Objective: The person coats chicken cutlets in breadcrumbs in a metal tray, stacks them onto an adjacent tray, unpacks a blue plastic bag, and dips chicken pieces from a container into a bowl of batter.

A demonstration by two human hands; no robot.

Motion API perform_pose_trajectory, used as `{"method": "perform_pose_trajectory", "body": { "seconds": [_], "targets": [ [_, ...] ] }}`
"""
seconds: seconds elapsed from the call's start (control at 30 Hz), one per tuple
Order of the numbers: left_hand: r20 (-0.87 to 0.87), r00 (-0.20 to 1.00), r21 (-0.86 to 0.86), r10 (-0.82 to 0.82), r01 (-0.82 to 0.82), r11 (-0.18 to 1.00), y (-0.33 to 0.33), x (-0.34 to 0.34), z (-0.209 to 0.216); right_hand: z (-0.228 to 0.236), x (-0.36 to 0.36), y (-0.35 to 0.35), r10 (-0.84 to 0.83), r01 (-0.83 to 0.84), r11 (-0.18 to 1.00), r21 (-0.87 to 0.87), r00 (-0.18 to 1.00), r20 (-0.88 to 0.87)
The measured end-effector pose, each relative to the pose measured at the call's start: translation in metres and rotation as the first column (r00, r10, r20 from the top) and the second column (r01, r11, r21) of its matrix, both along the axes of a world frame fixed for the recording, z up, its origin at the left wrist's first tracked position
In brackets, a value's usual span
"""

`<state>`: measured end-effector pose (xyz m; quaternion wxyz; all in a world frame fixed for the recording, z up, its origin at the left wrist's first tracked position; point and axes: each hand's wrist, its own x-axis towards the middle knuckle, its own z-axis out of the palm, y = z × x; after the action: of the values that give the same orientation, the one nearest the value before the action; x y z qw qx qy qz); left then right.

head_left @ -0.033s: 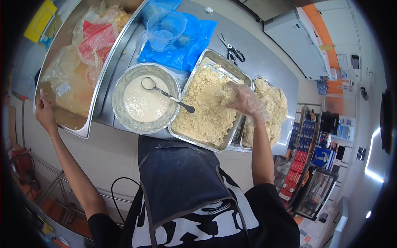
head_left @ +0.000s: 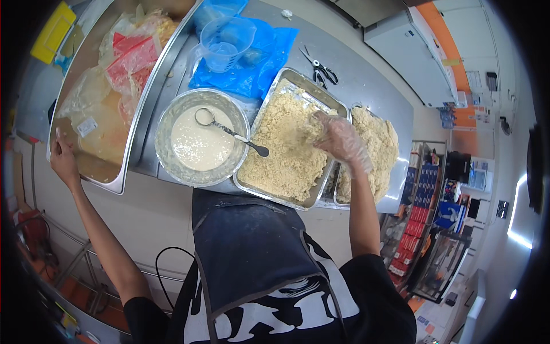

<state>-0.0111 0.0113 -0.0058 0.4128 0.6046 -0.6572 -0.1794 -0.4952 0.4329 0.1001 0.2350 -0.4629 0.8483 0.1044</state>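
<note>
My right hand (head_left: 339, 137), in a clear plastic glove, is down in a rectangular metal tray (head_left: 269, 195) full of pale breadcrumbs (head_left: 283, 155). Its fingers are curled into the crumbs at the tray's right side. My left hand (head_left: 62, 160) reaches far left and grips the near corner of a big metal tray (head_left: 137, 123) that holds plastic bags of food. Between the two stands a round metal bowl (head_left: 163, 120) of cream batter with a ladle (head_left: 229, 132) resting in it.
A second crumb tray (head_left: 358, 106) sits to the right at the counter's edge. Behind are a clear measuring jug (head_left: 223, 43), a blue plastic bag (head_left: 263, 63) and scissors (head_left: 321, 70). Shelves of goods stand lower right.
</note>
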Motion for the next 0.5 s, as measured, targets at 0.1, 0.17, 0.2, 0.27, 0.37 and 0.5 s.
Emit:
{"method": "perform_pose_trajectory", "body": {
  "seconds": [0.1,0.17,0.2,0.27,0.37,0.5],
  "targets": [
    [0.064,0.997,0.073,0.039,-0.044,0.996,0.0,0.003,0.015,-0.008,0.035,0.018,0.094,-0.145,0.98,-0.136,0.939,-0.331],
    [0.052,0.999,0.048,0.014,-0.016,0.999,-0.003,0.003,0.013,-0.029,0.051,0.043,0.054,-0.2,0.945,-0.26,0.876,-0.479],
    [0.045,0.999,0.03,0.015,-0.017,0.999,-0.004,0.007,0.015,-0.044,0.056,0.055,0.14,-0.356,0.81,-0.465,0.889,-0.436],
    [0.04,0.999,0.015,-0.008,0.007,1.0,-0.007,0.002,0.005,-0.053,0.063,0.066,0.208,-0.453,0.622,-0.639,0.882,-0.423],
    [0.06,0.998,-0.007,-0.009,0.009,1.0,-0.005,0.001,0.007,-0.063,0.056,0.076,-0.189,0.302,0.889,-0.344,0.927,0.324],
    [0.018,0.999,0.002,-0.034,0.034,0.999,-0.003,-0.004,0.014,-0.096,0.03,0.099,-0.05,0.03,0.98,-0.197,0.994,-0.099]
  ]
}}
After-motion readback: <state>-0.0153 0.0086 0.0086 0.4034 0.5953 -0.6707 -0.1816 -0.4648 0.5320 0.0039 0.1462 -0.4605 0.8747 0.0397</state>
